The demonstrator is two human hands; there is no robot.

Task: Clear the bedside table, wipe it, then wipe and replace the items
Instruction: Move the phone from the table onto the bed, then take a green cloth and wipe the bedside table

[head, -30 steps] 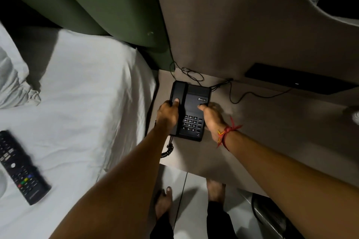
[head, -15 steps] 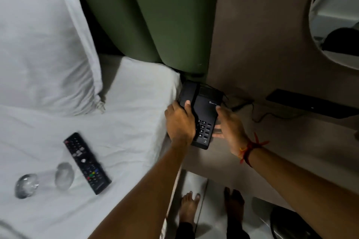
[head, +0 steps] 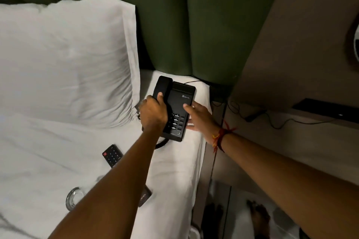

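A black desk telephone (head: 179,103) lies on the white bed sheet (head: 48,151) at the mattress's right corner, by the green headboard. My left hand (head: 153,112) is wrapped around its handset on the left side. My right hand (head: 200,116) holds the phone's right edge, fingers spread along it. A black remote control (head: 112,155) lies on the sheet below the phone, partly under my left forearm. A clear glass (head: 74,198) lies on the sheet lower left. The brown bedside table (head: 291,141) is at the right, with the phone's cable (head: 272,120) trailing over it.
A white pillow (head: 64,60) fills the upper left of the bed. A dark wall-mounted strip (head: 326,109) sits above the table at the right. The green padded headboard (head: 184,25) rises behind the phone. My bare feet (head: 258,217) stand on the tiled floor below the table.
Both hands have carried the telephone left, off the bedside table and onto the bed's corner. The view has swung left toward the pillow.
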